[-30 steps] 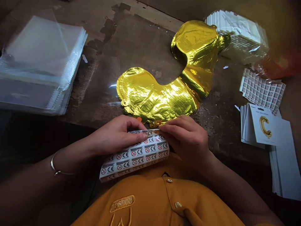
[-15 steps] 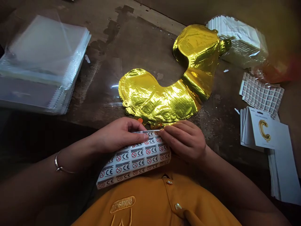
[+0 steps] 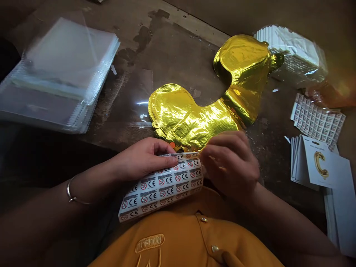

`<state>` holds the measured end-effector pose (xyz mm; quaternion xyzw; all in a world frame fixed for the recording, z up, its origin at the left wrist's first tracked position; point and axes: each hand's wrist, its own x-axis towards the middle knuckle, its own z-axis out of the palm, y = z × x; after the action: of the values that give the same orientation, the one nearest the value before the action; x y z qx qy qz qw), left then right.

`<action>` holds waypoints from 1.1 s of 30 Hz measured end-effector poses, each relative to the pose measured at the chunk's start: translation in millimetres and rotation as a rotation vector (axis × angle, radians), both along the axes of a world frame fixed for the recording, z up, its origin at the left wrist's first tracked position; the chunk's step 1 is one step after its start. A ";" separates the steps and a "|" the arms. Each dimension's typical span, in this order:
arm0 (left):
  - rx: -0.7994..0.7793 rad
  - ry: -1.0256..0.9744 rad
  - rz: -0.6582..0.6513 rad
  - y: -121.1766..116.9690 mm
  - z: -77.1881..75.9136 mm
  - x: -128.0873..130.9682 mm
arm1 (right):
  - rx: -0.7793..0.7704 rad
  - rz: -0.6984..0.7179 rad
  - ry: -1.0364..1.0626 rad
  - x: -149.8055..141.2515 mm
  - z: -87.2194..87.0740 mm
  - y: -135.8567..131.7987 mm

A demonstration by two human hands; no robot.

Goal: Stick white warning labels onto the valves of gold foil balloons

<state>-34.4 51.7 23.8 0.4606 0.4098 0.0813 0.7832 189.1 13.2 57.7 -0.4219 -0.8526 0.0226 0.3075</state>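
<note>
Gold balloon [image 3: 191, 118] lies beyond stickers [image 3: 167, 185]; sleeves [image 3: 66, 59] leftward.

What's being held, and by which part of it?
The left grip holds the curled white sheet of CE labels by its upper edge; the right grip is at the sheet's upper right corner, hold unclear.
</note>
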 end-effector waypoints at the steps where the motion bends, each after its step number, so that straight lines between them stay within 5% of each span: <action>1: -0.006 0.004 -0.006 0.0 -1.1 0.0 | -0.006 -0.058 0.031 -0.9 2.4 2.3; 8: -0.060 -0.015 0.013 0.3 -3.3 0.9 | -0.110 -0.004 -0.057 -1.6 -0.2 7.3; 19: -0.138 -0.037 0.032 -0.8 -3.2 2.1 | 0.211 0.214 -0.122 11.3 -15.0 5.6; 33: -0.217 -0.039 0.077 -2.4 -0.8 4.6 | 0.084 0.304 -0.145 8.9 -4.6 7.0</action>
<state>-29.8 49.3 23.1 0.3554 0.4183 0.0751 0.8325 197.9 20.1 53.1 -0.2754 -0.9267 0.0030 0.2557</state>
